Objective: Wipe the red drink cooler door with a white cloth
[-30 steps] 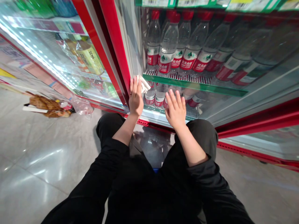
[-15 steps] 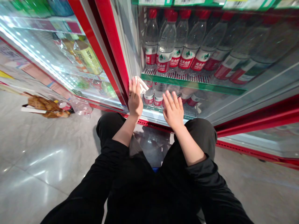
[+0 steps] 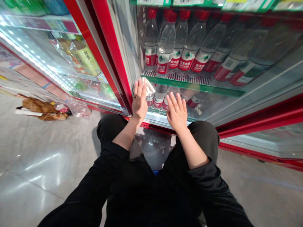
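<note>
Our left hand (image 3: 140, 102) lies flat on the cloth (image 3: 149, 88) at the glass (image 3: 208, 108); our right hand (image 3: 177, 111) is spread, seemingly empty. Work looks unfinished; which parts are done or left, we cannot tell. Bottles (image 3: 164, 56) stand behind.

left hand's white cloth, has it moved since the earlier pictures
Yes: the white cloth has shifted toward picture right, farther from the red door frame, along with the left hand.

Left hand (image 3: 140, 102) on white cloth (image 3: 149, 87), right hand (image 3: 177, 114) at glass door (image 3: 216, 108), bottles (image 3: 166, 47) behind
</note>
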### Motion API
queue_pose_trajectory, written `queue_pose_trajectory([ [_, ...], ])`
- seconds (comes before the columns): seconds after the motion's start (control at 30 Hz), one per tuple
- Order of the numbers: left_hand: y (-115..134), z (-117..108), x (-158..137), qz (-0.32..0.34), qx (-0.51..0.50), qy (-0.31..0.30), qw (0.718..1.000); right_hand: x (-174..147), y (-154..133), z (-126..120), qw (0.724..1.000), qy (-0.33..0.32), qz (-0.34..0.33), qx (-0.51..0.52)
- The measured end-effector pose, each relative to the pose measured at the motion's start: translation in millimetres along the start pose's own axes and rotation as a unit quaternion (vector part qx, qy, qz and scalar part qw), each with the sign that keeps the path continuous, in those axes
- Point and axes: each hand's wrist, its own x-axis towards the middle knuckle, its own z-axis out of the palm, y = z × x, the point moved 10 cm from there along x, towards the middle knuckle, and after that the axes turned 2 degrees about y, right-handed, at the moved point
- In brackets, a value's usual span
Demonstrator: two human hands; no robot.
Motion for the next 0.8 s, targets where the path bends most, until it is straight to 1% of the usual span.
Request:
queue_pose_trajectory([
  [0.1, 21.2, 12.7, 1.2, 0.067, -0.013, -0.041, 0.997, 0.5, -0.7, -0.1, 1.0, -0.007, -0.002, 0.009],
  [0.17, 26.0, 15.0, 10.4, 0.089, -0.017, -0.064, 0.994, 0.0, 0.6, -1.0, 1.0, -0.007, 0.001, 0.007],
  [0.23, 21.3, 10.0, 22.2, 0.079, -0.018, -0.068, 0.994, -0.9, 3.1, -2.8, 1.0, 0.0, 0.004, -0.001],
  [0.3, 10.8, 0.2, 29.6, 0.042, -0.013, -0.046, 0.998, -1.8, 5.2, -4.7, 1.0, 0.011, 0.001, -0.007],
  [0.37, 0.2, -8.2, 28.0, -0.005, -0.007, -0.012, 1.0, -2.4, 6.8, -5.9, 1.0, 0.017, -0.005, -0.009],
  [0.43, -2.2, -8.1, 19.7, -0.025, -0.007, 0.003, 1.0, -2.5, 8.0, -5.9, 1.0, 0.015, -0.007, -0.005],
  [0.5, 7.1, 0.4, 12.2, 0.005, -0.013, -0.015, 1.0, -2.6, 8.9, -6.3, 1.0, 0.009, -0.007, 0.002],
  [0.6, 25.5, 12.8, 11.9, 0.074, -0.013, -0.075, 0.994, -3.5, 10.2, -9.0, 1.0, 0.001, -0.009, 0.013],
  [0.7, 29.7, 8.4, 27.0, 0.092, -0.001, -0.1, 0.991, -5.6, 14.7, -13.4, 1.0, -0.005, -0.007, 0.019],
  [0.8, 26.3, -2.3, 41.3, 0.083, 0.006, -0.077, 0.994, -8.1, 23.1, -20.2, 1.0, 0.008, 0.003, 0.018],
])
